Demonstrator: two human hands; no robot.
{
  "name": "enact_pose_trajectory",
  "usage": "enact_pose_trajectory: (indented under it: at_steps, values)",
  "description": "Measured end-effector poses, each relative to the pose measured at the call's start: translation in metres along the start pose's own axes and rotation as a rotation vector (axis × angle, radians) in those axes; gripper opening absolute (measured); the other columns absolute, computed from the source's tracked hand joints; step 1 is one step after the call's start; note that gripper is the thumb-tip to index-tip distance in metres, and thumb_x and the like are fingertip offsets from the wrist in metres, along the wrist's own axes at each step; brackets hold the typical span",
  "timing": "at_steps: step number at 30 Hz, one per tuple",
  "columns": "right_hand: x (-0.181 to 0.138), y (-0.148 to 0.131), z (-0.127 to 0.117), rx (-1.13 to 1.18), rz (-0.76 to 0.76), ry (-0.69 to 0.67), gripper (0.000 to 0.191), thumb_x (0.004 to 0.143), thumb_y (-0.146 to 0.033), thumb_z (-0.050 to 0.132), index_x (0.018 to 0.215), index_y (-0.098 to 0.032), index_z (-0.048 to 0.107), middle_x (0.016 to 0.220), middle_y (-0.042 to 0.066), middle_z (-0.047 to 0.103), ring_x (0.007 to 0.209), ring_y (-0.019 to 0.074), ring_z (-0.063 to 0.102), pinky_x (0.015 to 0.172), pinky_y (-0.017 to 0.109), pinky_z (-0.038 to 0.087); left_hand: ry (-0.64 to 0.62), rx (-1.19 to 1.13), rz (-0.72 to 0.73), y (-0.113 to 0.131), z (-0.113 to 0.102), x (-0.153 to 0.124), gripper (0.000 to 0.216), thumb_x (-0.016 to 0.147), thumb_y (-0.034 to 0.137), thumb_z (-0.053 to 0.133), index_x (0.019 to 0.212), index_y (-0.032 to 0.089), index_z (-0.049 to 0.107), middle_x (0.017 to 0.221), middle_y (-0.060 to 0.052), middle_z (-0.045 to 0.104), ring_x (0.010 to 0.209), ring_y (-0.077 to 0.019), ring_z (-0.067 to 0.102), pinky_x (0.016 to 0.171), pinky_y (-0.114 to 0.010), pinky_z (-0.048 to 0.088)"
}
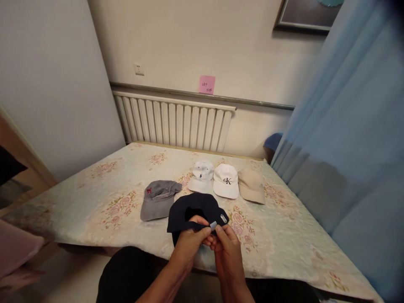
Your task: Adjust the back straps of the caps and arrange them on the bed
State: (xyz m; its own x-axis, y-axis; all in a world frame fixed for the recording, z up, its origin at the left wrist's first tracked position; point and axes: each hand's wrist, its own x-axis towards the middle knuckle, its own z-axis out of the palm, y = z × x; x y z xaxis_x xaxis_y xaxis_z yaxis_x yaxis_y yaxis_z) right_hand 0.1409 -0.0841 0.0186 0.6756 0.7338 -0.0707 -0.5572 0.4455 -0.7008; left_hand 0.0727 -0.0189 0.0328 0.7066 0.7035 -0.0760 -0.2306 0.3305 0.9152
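A dark navy cap [197, 202] is turned with its back opening towards me, above the near part of the bed. My left hand [191, 240] is closed on the cap's edge beside that opening, thumb on top. My right hand [229, 242] pinches a small grey, shiny piece [213, 226] at the cap's strap, and the fingertips of both hands meet there. Whether that piece is a buckle or a tag I cannot tell. A small oval badge [224, 219] shows on the cap's right side. Just left of the cap lies a grey cap [159, 200] with a red mark.
Beyond the navy cap, a white cap [202, 174], a white cap with black letters [226, 181] and a beige cap [251, 185] lie in a row on the flowered bed cover [123, 206]. A radiator [176, 122] stands behind; a blue curtain [344, 139] hangs right.
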Motion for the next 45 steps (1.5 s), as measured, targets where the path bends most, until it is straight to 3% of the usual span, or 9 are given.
enact_pose_trajectory:
  at_steps: [6,12,16,19,23,28,33,38,45]
  values:
    - [0.000,0.000,-0.003,-0.043,-0.001,0.035,0.019,0.070,-0.032,0.073,0.068,-0.019,0.059,0.060,-0.003,0.060,0.050,0.0105,0.050,0.049,0.024,0.039,-0.058,-0.100,-0.057,-0.008,0.000,0.002,0.034,0.069,0.041,0.072,0.084,0.017,0.052,0.055,0.001,0.062,0.052,-0.0143,0.059,0.059,-0.028,0.048]
    - [0.011,-0.002,-0.010,-0.180,-0.045,0.000,0.019,0.073,-0.034,0.070,0.069,-0.018,0.062,0.054,-0.003,0.057,0.047,0.0102,0.049,0.046,0.023,0.038,-0.014,0.040,-0.020,-0.005,0.003,0.008,0.028,0.071,0.040,0.067,0.075,0.016,0.054,0.048,0.004,0.055,0.044,-0.0100,0.051,0.051,-0.023,0.042]
    - [0.027,-0.001,-0.018,-0.078,0.074,0.010,0.030,0.074,-0.043,0.068,0.086,-0.016,0.066,0.081,0.007,0.071,0.071,0.0185,0.066,0.063,0.029,0.050,0.016,0.133,-0.017,-0.010,0.002,0.013,0.026,0.071,0.039,0.065,0.073,0.015,0.054,0.048,0.003,0.055,0.041,-0.0101,0.050,0.047,-0.022,0.039]
    - [0.041,0.001,-0.016,-0.054,0.171,-0.045,0.043,0.073,-0.048,0.067,0.098,-0.014,0.064,0.097,0.013,0.071,0.087,0.0241,0.068,0.074,0.036,0.052,-0.010,0.183,-0.030,-0.017,0.001,0.014,0.026,0.069,0.038,0.067,0.071,0.015,0.056,0.049,0.002,0.056,0.039,-0.0098,0.049,0.045,-0.022,0.036]
    - [0.059,0.003,-0.002,-0.126,0.219,-0.175,0.038,0.072,-0.043,0.070,0.094,-0.013,0.063,0.095,0.013,0.072,0.077,0.0207,0.069,0.067,0.031,0.052,-0.063,0.258,-0.082,-0.021,-0.001,0.011,0.020,0.069,0.033,0.064,0.066,0.016,0.055,0.049,0.002,0.056,0.038,-0.0089,0.047,0.044,-0.021,0.034]
    - [0.076,0.005,0.012,-0.088,0.246,-0.150,0.025,0.065,-0.030,0.077,0.070,-0.014,0.058,0.070,0.007,0.071,0.052,0.0112,0.060,0.047,0.019,0.044,-0.055,0.326,-0.111,-0.016,-0.006,0.009,0.019,0.070,0.032,0.062,0.066,0.016,0.054,0.049,0.003,0.053,0.038,-0.0088,0.047,0.045,-0.021,0.033]
    - [0.074,0.004,0.010,-0.044,0.190,-0.114,0.023,0.065,-0.025,0.075,0.065,-0.016,0.054,0.064,0.003,0.068,0.049,0.0081,0.055,0.045,0.017,0.041,0.005,0.232,-0.073,-0.012,-0.012,0.010,0.027,0.070,0.041,0.064,0.070,0.016,0.052,0.045,0.005,0.051,0.037,-0.0096,0.049,0.043,-0.021,0.035]
    - [0.063,-0.002,0.008,-0.025,0.138,-0.070,0.016,0.065,-0.024,0.073,0.068,-0.016,0.059,0.064,0.002,0.066,0.051,0.0089,0.054,0.048,0.019,0.042,0.163,0.007,-0.032,-0.008,-0.018,0.012,0.035,0.070,0.046,0.066,0.082,0.016,0.051,0.058,0.002,0.061,0.043,-0.0105,0.055,0.048,-0.023,0.044]
    - [0.053,-0.004,0.009,0.063,0.089,-0.051,0.011,0.064,-0.021,0.073,0.071,-0.018,0.065,0.067,-0.001,0.066,0.060,0.0115,0.058,0.056,0.023,0.047,0.218,-0.165,-0.003,0.011,-0.014,0.012,0.034,0.064,0.026,0.074,0.085,0.016,0.049,0.069,0.000,0.065,0.059,-0.0145,0.065,0.063,-0.029,0.054]
